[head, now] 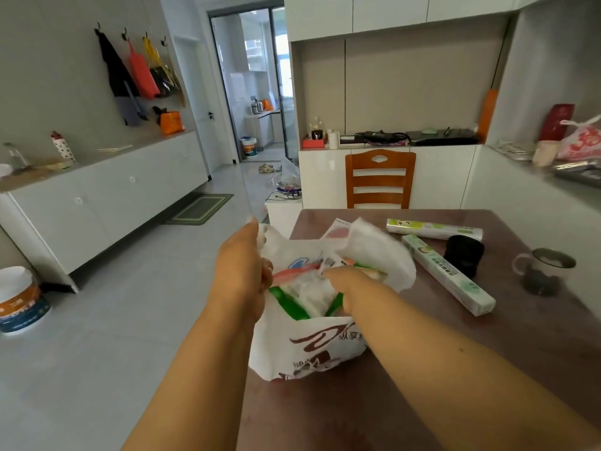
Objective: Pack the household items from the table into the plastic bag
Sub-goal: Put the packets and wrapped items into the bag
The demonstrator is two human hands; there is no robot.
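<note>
A white plastic bag point(312, 346) with brown print stands open at the table's left edge. My left hand point(242, 271) grips its left rim and holds the mouth apart. My right hand point(349, 283) reaches down into the bag, fingers on a green-and-white packet point(292, 302) inside; whether it grips the packet is hidden. On the brown table point(487, 353) to the right lie a long pale green box point(448, 275), a wrapped roll point(434, 228) and a black roll point(463, 255).
A glass mug point(543, 271) stands near the table's right side. A wooden chair point(380, 179) is pushed in at the far edge. White cabinets line the left wall, with a paint bucket point(22, 301) on the floor at left.
</note>
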